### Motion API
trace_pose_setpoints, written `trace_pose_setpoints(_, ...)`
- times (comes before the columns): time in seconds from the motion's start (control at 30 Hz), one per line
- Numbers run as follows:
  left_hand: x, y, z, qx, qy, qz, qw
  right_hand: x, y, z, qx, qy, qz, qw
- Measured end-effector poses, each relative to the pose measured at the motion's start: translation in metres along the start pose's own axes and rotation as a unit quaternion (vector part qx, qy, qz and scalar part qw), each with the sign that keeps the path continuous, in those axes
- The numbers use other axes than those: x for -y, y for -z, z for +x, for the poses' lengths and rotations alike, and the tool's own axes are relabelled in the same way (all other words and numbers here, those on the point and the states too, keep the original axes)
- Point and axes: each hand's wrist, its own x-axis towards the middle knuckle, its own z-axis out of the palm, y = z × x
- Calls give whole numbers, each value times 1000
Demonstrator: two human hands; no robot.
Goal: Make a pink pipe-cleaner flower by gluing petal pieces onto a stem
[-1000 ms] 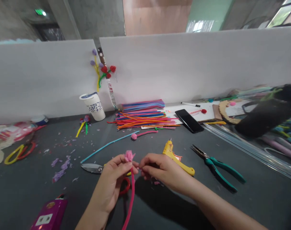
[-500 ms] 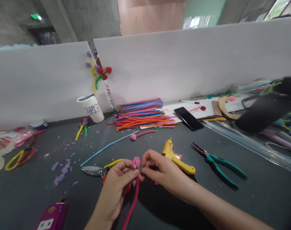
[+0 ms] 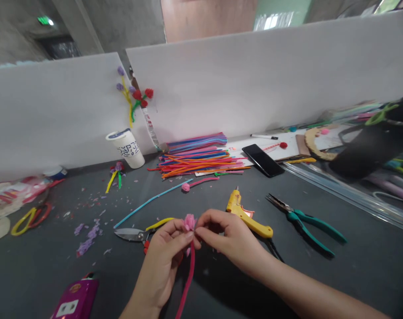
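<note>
A pink pipe-cleaner flower (image 3: 189, 222) with a long dark pink stem (image 3: 187, 287) is pinched in my left hand (image 3: 171, 248), just below its head. The stem hangs down toward the bottom edge. Close against the flower's right side is my right hand (image 3: 225, 234), thumb and forefinger pressed together; what they hold, if anything, is too small to tell. Red-and-yellow-handled cutters (image 3: 133, 234) lie partly hidden behind my left hand. Beyond my right hand rests a yellow glue gun (image 3: 249, 218).
Green pliers (image 3: 309, 221) lie at right, near a black phone (image 3: 263, 160). Behind are piled pipe cleaners (image 3: 198, 163) and a paper cup (image 3: 130, 149). Scissors (image 3: 30, 220), purple scraps (image 3: 88, 238) and a purple box (image 3: 75, 297) are at left. A dark bottle (image 3: 370, 148) stands far right.
The view has shifted slightly. My right thumb and forefinger have closed together beside the flower, while my left hand keeps its pinch.
</note>
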Motion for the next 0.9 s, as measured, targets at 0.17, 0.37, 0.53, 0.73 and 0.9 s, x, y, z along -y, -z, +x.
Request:
trace_pose_setpoints(0.17,0,0,1,3,-7,-7,1000,0,3,-1,16,9,-17,1000)
trace_pose_setpoints(0.37,0,3,2,-1,19,-8,1000,6,8,-3,-26,39,-27,999)
trace_pose_setpoints(0.53,3,4,3,7,26,11,1000,5,12,-4,-38,118,-120,985)
trace_pose_setpoints(0.73,4,6,2,18,33,22,999,1,10,-4,-38,139,-205,968)
trace_pose_setpoints(0.9,5,5,4,19,32,19,999,1,9,-4,-40,147,-227,962)
